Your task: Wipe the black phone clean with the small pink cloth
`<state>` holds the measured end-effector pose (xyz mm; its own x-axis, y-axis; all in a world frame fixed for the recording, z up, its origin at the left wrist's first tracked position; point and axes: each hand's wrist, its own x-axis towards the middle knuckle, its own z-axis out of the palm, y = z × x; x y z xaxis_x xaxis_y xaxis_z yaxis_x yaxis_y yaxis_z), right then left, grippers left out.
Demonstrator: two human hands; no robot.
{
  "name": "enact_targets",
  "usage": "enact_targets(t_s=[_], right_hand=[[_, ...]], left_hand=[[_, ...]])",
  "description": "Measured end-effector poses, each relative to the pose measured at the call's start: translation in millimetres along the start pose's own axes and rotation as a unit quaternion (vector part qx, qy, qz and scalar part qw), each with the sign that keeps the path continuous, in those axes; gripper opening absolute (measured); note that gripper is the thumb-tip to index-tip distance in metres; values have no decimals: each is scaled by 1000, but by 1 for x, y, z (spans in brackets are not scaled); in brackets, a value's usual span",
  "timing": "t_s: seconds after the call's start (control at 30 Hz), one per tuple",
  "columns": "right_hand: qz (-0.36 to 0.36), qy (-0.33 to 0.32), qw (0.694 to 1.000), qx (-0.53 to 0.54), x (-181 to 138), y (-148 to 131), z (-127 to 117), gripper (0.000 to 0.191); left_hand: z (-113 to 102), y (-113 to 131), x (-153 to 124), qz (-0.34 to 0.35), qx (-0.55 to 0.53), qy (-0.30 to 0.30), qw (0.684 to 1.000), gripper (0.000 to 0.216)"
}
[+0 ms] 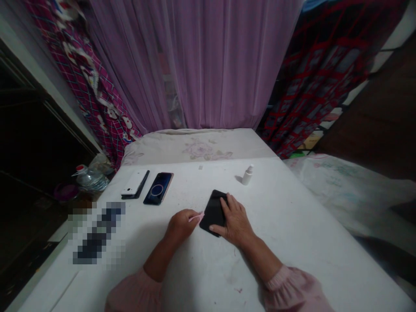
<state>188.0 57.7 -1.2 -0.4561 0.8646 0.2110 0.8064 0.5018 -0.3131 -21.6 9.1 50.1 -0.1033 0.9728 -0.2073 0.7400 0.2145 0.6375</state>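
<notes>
Purple curtain (224, 65) is hanging beyond the left grip (182, 224) and right grip (236, 220). White worktop (302, 242) is stretching beneath both. Black phone (212, 212) is lying flat under the right grip, which is spreading fingers and thumb across it. Blue phone (163, 185) is lying beyond and left of the left grip; white phone (133, 183) is resting farther left. Bottle (247, 176) is standing beyond the right grip. Pink strip (195, 217) is poking from the left grip, pinched tight, reaching the black phone's edge; contact unclear.
</notes>
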Motion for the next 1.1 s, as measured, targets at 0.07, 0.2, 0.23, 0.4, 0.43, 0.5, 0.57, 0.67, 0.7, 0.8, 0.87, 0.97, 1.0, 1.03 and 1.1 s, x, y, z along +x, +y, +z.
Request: enact_targets(t_s=[0.07,0.2,0.23,0.4,0.43,0.5,0.57,0.67,0.7,0.8,0.87,0.97,1.0,1.03,1.1], right_hand=[[27,-16,999,8,6,-1,-10,92],[53,-79,995,21,29,3,-34,80],[51,-93,994,21,37,6,-40,79],[43,-129,990,27,66,17,-57,41],[38,-126,991,29,68,18,-56,37],[6,-106,994,34,68,18,-51,36],[-28,-79,996,27,61,15,-44,40],[0,-41,999,-11,46,12,-36,39],[26,-31,999,-27,41,12,-36,38],[70,-33,995,-56,24,14,-41,44],[45,-57,996,-52,13,16,-47,60],[-57,-80,994,-42,0,19,-51,84],[-98,-85,991,-35,-3,20,-51,88],[-137,-89,986,-23,-4,22,-50,90],[-199,-100,975,11,-5,24,-47,91]], left_hand=[[0,-3,1,1,-7,5,1000,24],[4,-3,-8,43,20,40,998,28],[6,-2,-11,64,37,48,996,30],[18,4,-31,113,118,36,986,52],[20,6,-34,110,129,28,985,57],[22,9,-36,102,150,21,983,63],[22,12,-33,96,172,24,980,57],[15,10,-21,112,195,30,974,43],[11,9,-16,121,199,29,972,38],[-1,6,4,128,213,14,969,23],[-7,7,16,127,208,-1,970,22],[-9,10,25,133,200,2,971,24],[-9,10,26,134,199,4,971,25],[-9,10,26,133,199,6,971,25],[-10,6,23,133,200,10,971,27]])
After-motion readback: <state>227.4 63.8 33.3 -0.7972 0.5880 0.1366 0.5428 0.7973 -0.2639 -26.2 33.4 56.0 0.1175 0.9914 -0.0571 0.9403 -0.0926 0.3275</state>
